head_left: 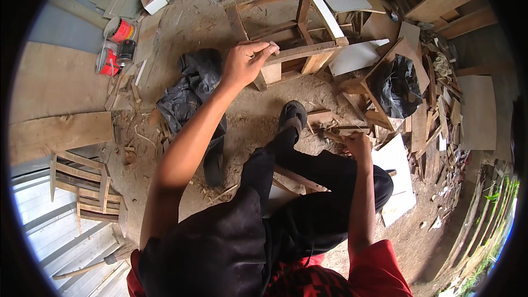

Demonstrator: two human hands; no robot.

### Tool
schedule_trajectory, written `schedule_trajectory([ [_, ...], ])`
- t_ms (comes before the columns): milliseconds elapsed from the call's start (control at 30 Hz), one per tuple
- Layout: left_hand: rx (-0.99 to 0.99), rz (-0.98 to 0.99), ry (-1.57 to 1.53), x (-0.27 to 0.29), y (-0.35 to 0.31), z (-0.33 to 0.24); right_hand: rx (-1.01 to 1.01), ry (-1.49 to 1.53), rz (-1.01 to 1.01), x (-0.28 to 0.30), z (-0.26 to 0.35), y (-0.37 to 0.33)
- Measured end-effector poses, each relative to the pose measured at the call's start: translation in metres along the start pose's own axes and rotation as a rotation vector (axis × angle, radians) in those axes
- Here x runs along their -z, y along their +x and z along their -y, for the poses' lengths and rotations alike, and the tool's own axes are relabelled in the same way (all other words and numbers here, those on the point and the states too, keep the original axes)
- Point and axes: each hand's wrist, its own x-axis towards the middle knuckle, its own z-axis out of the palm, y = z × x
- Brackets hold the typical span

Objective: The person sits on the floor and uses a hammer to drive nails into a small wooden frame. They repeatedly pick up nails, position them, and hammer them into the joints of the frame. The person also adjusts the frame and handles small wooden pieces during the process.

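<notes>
My left hand [247, 65] is raised over the near left corner of a wooden frame [308, 52], which looks like a small stool or table frame with one white strip [324, 13] along a side. Its thumb and fingers are pinched together; something small and pale may be at the tips, too small to name. Low by my right knee, my right hand [358, 146] is closed, its fingers curled beside some scrap wood [336, 136] on the ground. What it grips, if anything, is hidden.
Black plastic sheeting [190, 85] lies left of the frame. Paint cans [119, 30] stand at far left, above a slatted wooden piece [91, 184]. A black bag [399, 85] sits in a wooden box at right, beside heaped offcuts [434, 115]. A white board [397, 187] lies near my right knee.
</notes>
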Motion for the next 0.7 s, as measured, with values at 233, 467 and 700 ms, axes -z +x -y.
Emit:
schedule_trajectory([
  [233, -0.02, -0.027, 0.015, 0.0, -0.002, 0.006, -0.106, -0.183, 0.271, -0.016, -0.026, 0.015],
  [467, -0.035, -0.022, 0.029, -0.002, -0.002, -0.001, 0.095, -0.359, 0.075, -0.05, -0.05, 0.022],
  [700, -0.01, -0.029, 0.014, 0.0, -0.005, 0.004, 0.006, -0.368, 0.238, -0.032, -0.028, 0.016],
])
